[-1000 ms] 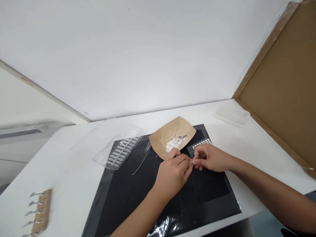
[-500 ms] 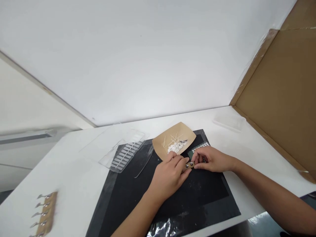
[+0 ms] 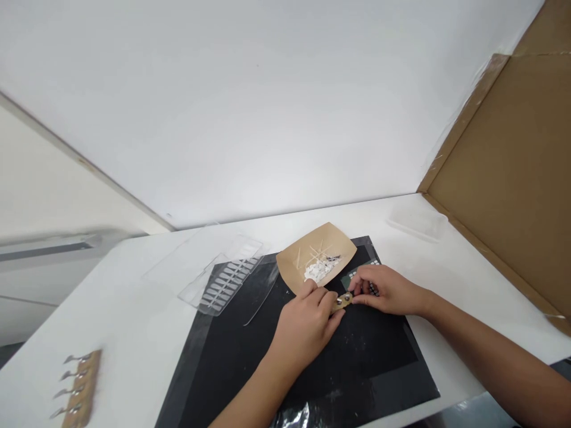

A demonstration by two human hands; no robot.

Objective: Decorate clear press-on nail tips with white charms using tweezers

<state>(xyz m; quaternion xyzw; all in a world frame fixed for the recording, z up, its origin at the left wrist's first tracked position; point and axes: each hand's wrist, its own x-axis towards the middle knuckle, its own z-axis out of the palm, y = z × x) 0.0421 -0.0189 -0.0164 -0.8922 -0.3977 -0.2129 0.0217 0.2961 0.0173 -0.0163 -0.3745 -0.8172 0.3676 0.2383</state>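
Note:
My left hand [image 3: 307, 324] is closed around a small tan wooden strip [image 3: 342, 302] with shiny metal pieces on its top. Most of that strip is hidden under the fingers; only its right end shows. My right hand [image 3: 381, 290] pinches at this exposed end with thumb and forefinger, the other fingers curled. Partly behind the right hand lies a dark green card with rows of white pads [image 3: 352, 276]. Just beyond the left hand, a brown paper tray [image 3: 289, 261] holds white scraps and thin sticks. Both hands are over a black mat [image 3: 352, 368].
A clear plastic case of pale nail tips [image 3: 227, 285] overlaps the mat's left side, near a thin curved strip [image 3: 263, 300]. A wooden strip with several metal clips [image 3: 84, 386] lies at front left. A clear lid [image 3: 417, 223] and cardboard wall [image 3: 504, 178] are right.
The wooden strip has tilted a little, its right end slightly higher, and the left thumb has shifted down off it. The right hand keeps its pinch. The whole view has shifted slightly.

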